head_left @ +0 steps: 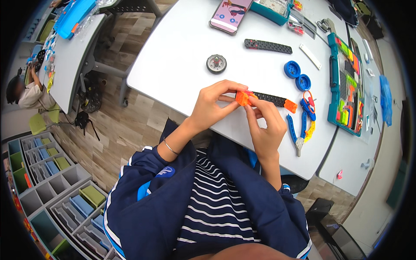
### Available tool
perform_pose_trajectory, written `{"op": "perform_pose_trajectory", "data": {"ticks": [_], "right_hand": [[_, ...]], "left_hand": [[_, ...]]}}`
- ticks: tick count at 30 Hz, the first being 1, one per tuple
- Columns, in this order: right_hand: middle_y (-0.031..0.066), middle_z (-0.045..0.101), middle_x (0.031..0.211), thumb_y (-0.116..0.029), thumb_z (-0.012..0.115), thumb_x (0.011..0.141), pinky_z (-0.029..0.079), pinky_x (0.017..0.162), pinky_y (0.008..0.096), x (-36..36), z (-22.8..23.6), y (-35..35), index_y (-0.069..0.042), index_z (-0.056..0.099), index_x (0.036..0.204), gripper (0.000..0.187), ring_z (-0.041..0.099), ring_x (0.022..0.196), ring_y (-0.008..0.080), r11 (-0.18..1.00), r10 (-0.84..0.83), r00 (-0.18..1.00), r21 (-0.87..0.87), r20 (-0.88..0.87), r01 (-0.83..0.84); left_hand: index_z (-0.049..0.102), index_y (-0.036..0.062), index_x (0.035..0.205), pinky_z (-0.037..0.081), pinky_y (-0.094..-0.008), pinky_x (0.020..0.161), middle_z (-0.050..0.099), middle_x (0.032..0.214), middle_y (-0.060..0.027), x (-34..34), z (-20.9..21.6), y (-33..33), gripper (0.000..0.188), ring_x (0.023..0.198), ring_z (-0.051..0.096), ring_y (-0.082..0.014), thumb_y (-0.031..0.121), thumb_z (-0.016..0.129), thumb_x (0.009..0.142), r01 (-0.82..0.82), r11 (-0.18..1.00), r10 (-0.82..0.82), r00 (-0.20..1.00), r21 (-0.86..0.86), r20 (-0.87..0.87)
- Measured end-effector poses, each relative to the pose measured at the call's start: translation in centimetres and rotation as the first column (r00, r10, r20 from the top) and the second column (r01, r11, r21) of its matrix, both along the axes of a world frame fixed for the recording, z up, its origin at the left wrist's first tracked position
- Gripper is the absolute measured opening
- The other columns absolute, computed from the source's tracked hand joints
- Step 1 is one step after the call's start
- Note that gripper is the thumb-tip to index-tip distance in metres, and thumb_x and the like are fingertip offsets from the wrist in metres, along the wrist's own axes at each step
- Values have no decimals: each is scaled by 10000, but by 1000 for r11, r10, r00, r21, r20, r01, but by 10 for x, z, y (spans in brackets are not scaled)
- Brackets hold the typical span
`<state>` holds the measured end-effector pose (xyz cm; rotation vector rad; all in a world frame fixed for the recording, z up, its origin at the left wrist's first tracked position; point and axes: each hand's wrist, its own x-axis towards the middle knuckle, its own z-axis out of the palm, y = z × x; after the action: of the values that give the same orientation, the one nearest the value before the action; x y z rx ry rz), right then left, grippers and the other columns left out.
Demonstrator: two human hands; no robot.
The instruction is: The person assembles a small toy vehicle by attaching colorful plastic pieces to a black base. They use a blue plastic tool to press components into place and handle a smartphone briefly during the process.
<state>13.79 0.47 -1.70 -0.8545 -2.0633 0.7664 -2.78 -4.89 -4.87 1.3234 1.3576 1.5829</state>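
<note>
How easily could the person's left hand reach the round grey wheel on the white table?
Probably yes. The round grey wheel lies alone on the white table, beyond the left hand, with bare tabletop between; however, that hand now grips the orange block.

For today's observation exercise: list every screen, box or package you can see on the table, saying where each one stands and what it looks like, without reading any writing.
Smartphone: far edge of the white table, flat, screen lit pink.
Teal parts tray: right side of the table, long, filled with coloured pieces.
Teal box: far edge, right of the phone, partly cut off.
</note>
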Motion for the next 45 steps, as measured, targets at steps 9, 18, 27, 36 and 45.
{"op": "perform_pose_trajectory", "data": {"ticks": [9, 18, 27, 36, 45], "right_hand": [[117, 728, 915, 63, 760, 858, 539, 629, 261, 0, -3, 2, 18, 736, 1024, 173, 681, 737, 163, 999, 45, 997, 8, -55, -44], [103, 708, 873, 44, 765, 849, 535, 595, 298, -4, -7, -2, -2, 716, 985, 152, 676, 668, 197, 1000, 15, 995, 15, -94, -14], [108, 722, 956, 44, 769, 856, 538, 675, 261, 2, -4, 4, 7, 725, 1059, 212, 678, 761, 172, 1000, 1, 982, -12, -191, -4], [140, 720, 987, 7, 740, 883, 558, 772, 338, 4, -3, 16, 1, 715, 1068, 187, 704, 897, 247, 997, 70, 995, -22, -70, -72], [124, 758, 916, -68, 675, 997, 581, 775, 266, 17, 4, 27, 27, 691, 1068, 120, 751, 858, 189, 985, -101, 991, -149, -87, 87]], "left_hand": [[698, -4, 1203, 645, -344, 901, 698, 1214, -144, 0, -3, 0, 373, 1128, 703, -241, -113, 695, 846, 7, 1000, -7, 1000, -5, -6], [694, -20, 1203, 646, -348, 890, 694, 1226, -167, -2, -4, -3, 368, 1138, 701, -254, -125, 692, 851, 5, 999, -4, 1000, 47, -31], [664, -37, 1218, 624, -345, 925, 688, 1242, -178, -1, -1, -2, 336, 1158, 691, -252, -85, 703, 888, 45, 999, -45, 998, 1, 47], [650, -52, 1249, 606, -364, 964, 670, 1253, -168, -2, -2, -2, 351, 1158, 675, -236, -49, 722, 905, 105, 994, -104, 992, -16, 78], [638, -61, 1247, 603, -380, 978, 673, 1240, -166, -1, -2, 0, 361, 1160, 675, -244, -54, 730, 898, 85, 995, -77, 987, -53, 141]]}}
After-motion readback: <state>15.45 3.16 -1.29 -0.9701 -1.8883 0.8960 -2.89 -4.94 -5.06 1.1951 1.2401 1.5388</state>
